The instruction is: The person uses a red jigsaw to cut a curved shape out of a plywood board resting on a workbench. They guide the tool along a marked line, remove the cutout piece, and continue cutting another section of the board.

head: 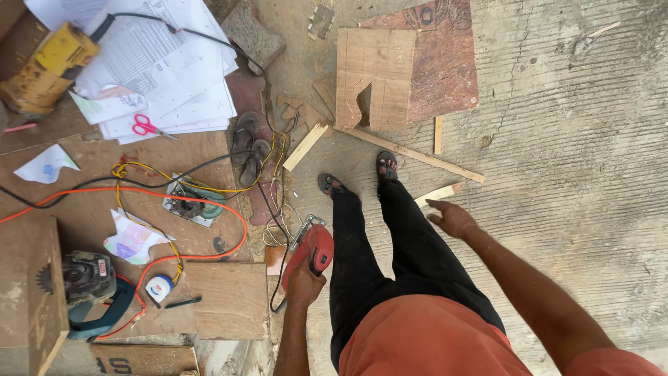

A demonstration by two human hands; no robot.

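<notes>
I stand on a concrete floor and look down at my legs and sandals. My left hand point(304, 282) grips a red jigsaw point(312, 247) by its handle, hanging at my left side next to the edge of a low wooden worktable point(223, 299). The saw's black cable runs off toward the table. My right hand point(452, 218) is held out to my right with its fingers spread and nothing in it, above the floor near a short wooden strip point(438, 194).
The table carries sheets of paper point(160, 69), pink scissors point(146, 127), an orange cable point(209, 202), yellow wires, a circular saw point(87, 289) and a tape measure point(158, 287). Plywood boards point(376, 76), long wooden slats point(410, 152) and a spare pair of sandals point(249, 146) lie on the floor ahead.
</notes>
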